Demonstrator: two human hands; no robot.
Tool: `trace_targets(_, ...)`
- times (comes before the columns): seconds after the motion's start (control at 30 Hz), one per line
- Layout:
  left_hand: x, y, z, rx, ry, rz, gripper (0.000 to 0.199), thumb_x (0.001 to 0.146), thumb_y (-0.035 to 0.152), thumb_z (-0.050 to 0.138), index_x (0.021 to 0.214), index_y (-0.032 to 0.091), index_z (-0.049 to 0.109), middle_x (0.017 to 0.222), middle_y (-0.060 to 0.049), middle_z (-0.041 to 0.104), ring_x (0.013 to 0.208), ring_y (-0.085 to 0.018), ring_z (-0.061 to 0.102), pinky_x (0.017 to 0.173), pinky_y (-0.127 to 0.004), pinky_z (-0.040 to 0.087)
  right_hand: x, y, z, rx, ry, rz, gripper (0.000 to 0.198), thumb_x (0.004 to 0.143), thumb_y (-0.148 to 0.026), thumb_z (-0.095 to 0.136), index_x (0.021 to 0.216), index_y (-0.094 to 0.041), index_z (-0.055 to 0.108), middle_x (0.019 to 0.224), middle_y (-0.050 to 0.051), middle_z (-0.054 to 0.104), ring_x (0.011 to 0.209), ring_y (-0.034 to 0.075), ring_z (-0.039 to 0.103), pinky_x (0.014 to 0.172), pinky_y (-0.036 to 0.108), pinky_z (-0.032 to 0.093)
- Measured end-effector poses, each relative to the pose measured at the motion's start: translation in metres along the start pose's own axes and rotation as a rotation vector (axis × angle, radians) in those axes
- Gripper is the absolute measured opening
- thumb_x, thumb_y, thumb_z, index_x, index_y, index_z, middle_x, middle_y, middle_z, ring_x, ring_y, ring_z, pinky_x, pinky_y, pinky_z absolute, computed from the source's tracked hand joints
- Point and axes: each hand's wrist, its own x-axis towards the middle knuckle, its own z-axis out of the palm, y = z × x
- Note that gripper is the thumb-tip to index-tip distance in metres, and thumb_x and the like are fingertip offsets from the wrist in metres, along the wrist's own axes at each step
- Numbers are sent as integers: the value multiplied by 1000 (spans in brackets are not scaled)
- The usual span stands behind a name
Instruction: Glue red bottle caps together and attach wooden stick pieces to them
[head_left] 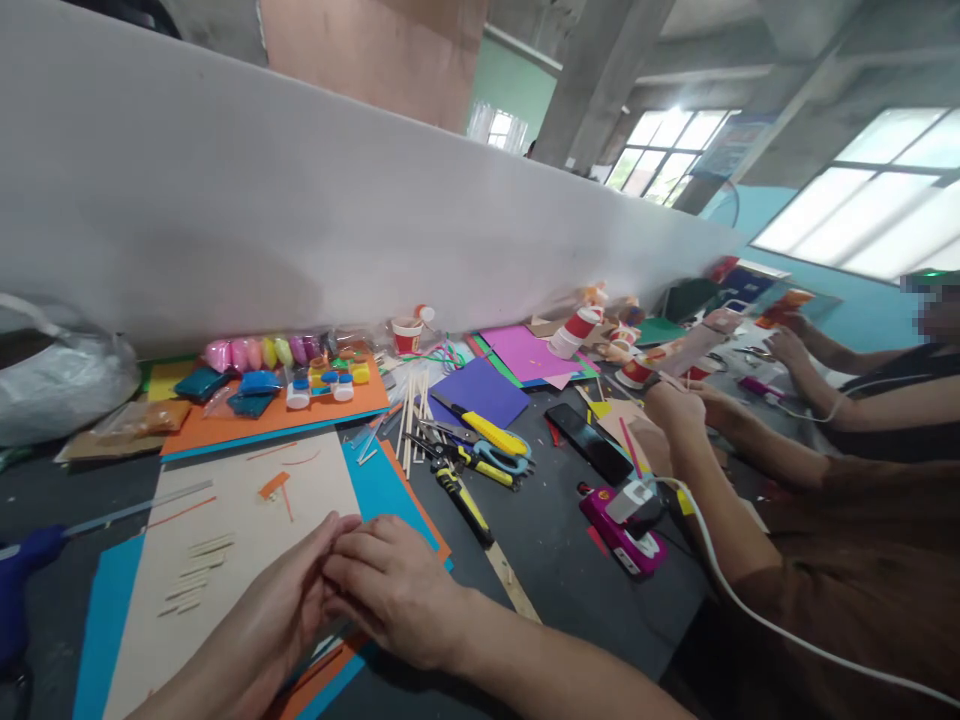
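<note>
My left hand [296, 585] and my right hand [401, 585] are pressed together over the front of the beige sheet [262, 560]. The right fingers curl over the left hand, and both hands are closed. Whatever lies between them, if anything, is hidden. Left of the hands, short cut wooden sticks [196, 575] lie in a loose row on the sheet. Behind them is a small orange paper piece [274, 486] with a thin strip. A blue glue gun [30, 590] rests at the far left with a clear glue stick [142, 510] near its tip.
Pliers with yellow handles [465, 500], scissors [506, 460] and a yellow cutter [491, 430] lie right of the hands. Beyond are wooden sticks [412, 420], a phone [589, 440] and a purple power strip [622, 535]. Bagged clay [262, 355] sits behind. Co-workers' arms [690, 470] work at right.
</note>
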Motion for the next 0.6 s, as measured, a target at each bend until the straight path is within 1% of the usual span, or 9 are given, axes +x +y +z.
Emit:
trace_targets(0.1, 3, 3, 10, 24, -66, -13, 20, 85, 22, 70, 101, 10, 71, 87, -8, 68, 66, -16, 63, 60, -28, 58, -3, 5, -7, 13, 97, 17, 25, 103, -33, 44, 101, -15, 62, 102, 6, 69, 94, 16, 59, 80, 31, 48)
trace_targets(0.17, 3, 6, 18, 23, -91, -18, 20, 86, 21, 68, 103, 11, 71, 90, -8, 69, 69, -17, 64, 63, -30, 59, -4, 6, -12, 9, 143, 49, 25, 102, -32, 44, 103, -15, 62, 108, 8, 68, 98, 17, 58, 84, 31, 49)
trace_targets(0.23, 3, 9, 26, 24, -61, -24, 22, 89, 20, 63, 108, 12, 70, 95, -10, 70, 73, -19, 67, 62, -30, 59, -4, 6, -15, -19, 128, 95, 25, 101, -32, 46, 106, -15, 63, 118, 11, 65, 108, 20, 56, 92, 33, 48)
trace_targets(0.3, 4, 10, 31, 11, -17, -59, 23, 92, 21, 59, 110, 12, 69, 96, -11, 70, 77, -20, 68, 62, -31, 60, -4, 4, -18, -33, 93, 111, 30, 99, -38, 49, 110, -13, 62, 122, 14, 62, 115, 24, 53, 99, 38, 46)
trace_targets(0.37, 8, 9, 32, -35, 3, -70, 19, 92, 21, 58, 106, 13, 69, 91, -9, 70, 76, -19, 68, 62, -28, 59, -4, 1, -23, 4, 82, 102, 34, 99, -41, 49, 113, -12, 61, 122, 14, 62, 118, 24, 52, 101, 39, 45)
trace_targets(0.4, 10, 9, 31, -61, 4, -65, 15, 91, 21, 59, 101, 14, 69, 87, -7, 69, 72, -17, 67, 61, -27, 58, -4, 1, -27, 35, 96, 108, 33, 99, -38, 48, 115, -12, 60, 123, 14, 62, 118, 23, 53, 102, 39, 46)
trace_targets(0.5, 15, 11, 27, -93, -9, -84, 11, 89, 24, 63, 88, 15, 67, 67, 0, 58, 52, -10, 55, 45, -19, 48, -5, 9, -48, 66, 207, 213, 26, 99, -24, 47, 119, -16, 60, 124, 11, 64, 111, 18, 58, 97, 35, 49)
trace_targets(0.57, 17, 15, 23, -81, -14, -156, 16, 88, 30, 65, 87, 14, 67, 59, 4, 47, 42, -6, 41, 35, -16, 33, -3, 28, -65, -10, 265, 339, 24, 98, -24, 50, 117, -18, 63, 116, 9, 68, 106, 17, 61, 95, 32, 50)
trace_targets(0.6, 18, 16, 21, -76, -8, -182, 20, 86, 33, 67, 87, 14, 68, 56, 5, 42, 39, -4, 34, 33, -15, 26, -1, 42, -74, -82, 248, 434, 22, 98, -26, 51, 114, -18, 64, 112, 8, 69, 105, 17, 62, 95, 30, 50)
